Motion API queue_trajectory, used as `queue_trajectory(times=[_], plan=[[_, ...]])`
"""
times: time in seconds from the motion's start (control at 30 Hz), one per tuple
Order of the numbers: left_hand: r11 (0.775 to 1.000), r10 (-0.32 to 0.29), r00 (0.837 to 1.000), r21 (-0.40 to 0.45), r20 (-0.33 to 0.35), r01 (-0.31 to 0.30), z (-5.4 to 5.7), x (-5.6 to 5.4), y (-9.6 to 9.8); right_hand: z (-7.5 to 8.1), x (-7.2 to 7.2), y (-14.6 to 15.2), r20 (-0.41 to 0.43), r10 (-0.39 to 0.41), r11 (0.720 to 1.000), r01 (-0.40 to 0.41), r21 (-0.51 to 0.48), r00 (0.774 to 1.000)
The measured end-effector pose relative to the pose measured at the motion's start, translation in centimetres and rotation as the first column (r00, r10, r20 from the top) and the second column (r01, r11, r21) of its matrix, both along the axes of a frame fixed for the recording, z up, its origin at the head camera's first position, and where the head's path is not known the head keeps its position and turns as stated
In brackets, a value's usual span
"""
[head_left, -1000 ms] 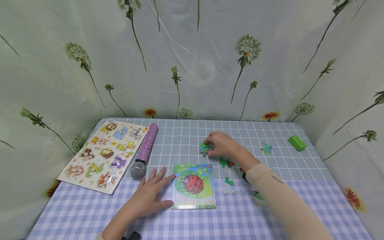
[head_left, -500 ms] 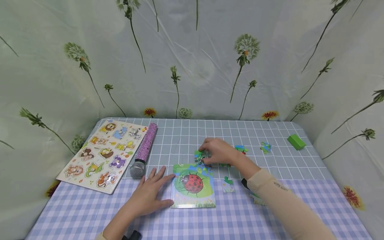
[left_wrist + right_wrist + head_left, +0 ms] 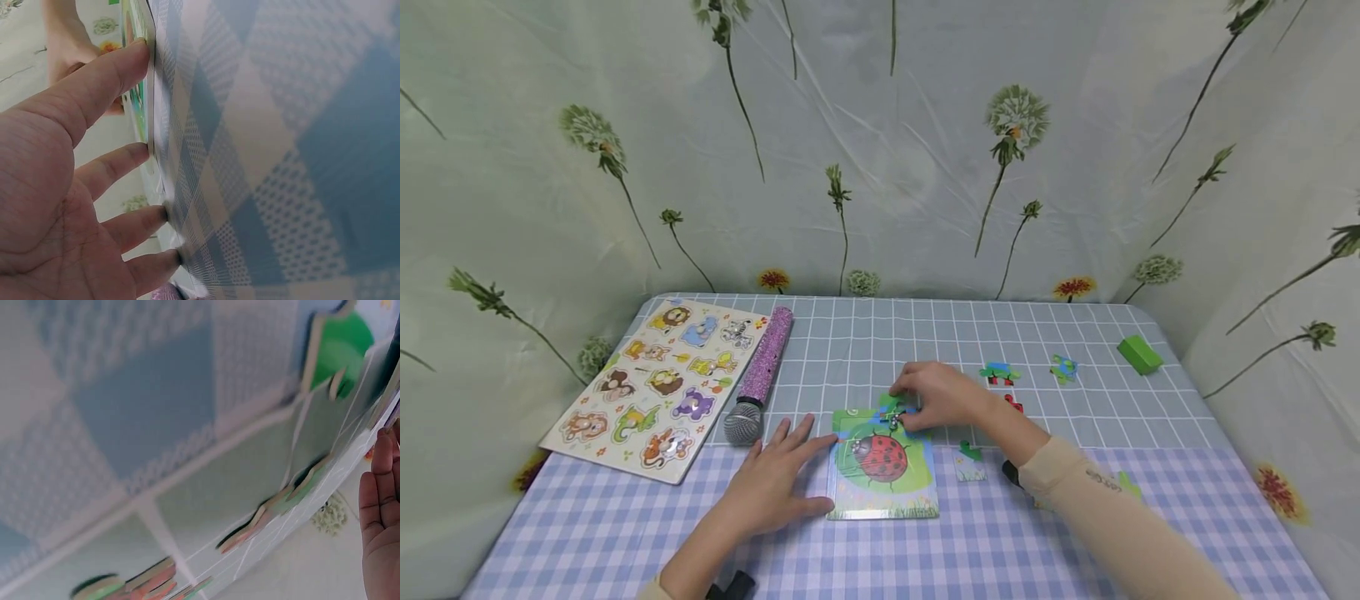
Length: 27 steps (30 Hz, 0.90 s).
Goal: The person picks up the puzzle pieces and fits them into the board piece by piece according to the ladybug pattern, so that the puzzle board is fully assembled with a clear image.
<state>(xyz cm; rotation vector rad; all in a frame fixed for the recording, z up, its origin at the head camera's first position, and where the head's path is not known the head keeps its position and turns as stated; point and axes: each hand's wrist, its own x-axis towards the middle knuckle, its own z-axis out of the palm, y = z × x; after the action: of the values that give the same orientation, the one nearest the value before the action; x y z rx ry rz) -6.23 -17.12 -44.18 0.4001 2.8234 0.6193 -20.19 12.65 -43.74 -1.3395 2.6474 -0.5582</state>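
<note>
A square ladybug picture board [image 3: 883, 492] lies flat on the table. My left hand [image 3: 773, 485] rests at its left side with fingers spread; in the left wrist view, the thumb and index fingertips of the left hand [image 3: 69, 194] touch the board's edge [image 3: 150, 112]. Over the board's top edge, my right hand [image 3: 946, 397] pinches a green and blue jigsaw piece [image 3: 891, 407] between thumb and fingers. Only part of the right hand [image 3: 381, 512] appears in the right wrist view, and the pinched piece is not visible there.
Loose jigsaw pieces lie to the right, including a flowered piece [image 3: 971, 465], a blue and red piece [image 3: 1000, 372] and a leafy piece [image 3: 1063, 368]. Beyond is a green block [image 3: 1140, 355]. A glittery microphone [image 3: 765, 358] and an animal puzzle board [image 3: 658, 387] lie left.
My right hand has moved toward me and slightly left, bringing the jigsaw piece from behind the ladybug board onto its top edge. The left hand stays still.
</note>
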Motion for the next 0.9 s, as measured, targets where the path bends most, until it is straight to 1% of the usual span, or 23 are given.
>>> queue_trajectory(times=[0.23,0.4,0.77,0.9], plan=[[1.0,0.007,1.0,-0.001,0.004,-0.007,0.1,0.0,0.1,0.0,1.1,-0.9,0.025,0.007,1.0,-0.008,0.02,1.0],[1.0,0.009,1.0,-0.007,-0.004,-0.009,0.0,0.0,0.1,0.3,1.8,-1.5,0.039,0.022,0.999,-0.023,0.041,0.999],[1.0,0.012,1.0,-0.006,-0.003,-0.012,-0.1,0.1,0.1,0.3,2.4,-2.5,0.054,0.055,0.998,-0.056,0.026,0.997],[1.0,0.015,1.0,-0.005,0.0,-0.015,-0.1,0.1,0.1,0.1,2.6,-3.0,0.044,0.062,0.998,-0.063,0.031,0.997]])
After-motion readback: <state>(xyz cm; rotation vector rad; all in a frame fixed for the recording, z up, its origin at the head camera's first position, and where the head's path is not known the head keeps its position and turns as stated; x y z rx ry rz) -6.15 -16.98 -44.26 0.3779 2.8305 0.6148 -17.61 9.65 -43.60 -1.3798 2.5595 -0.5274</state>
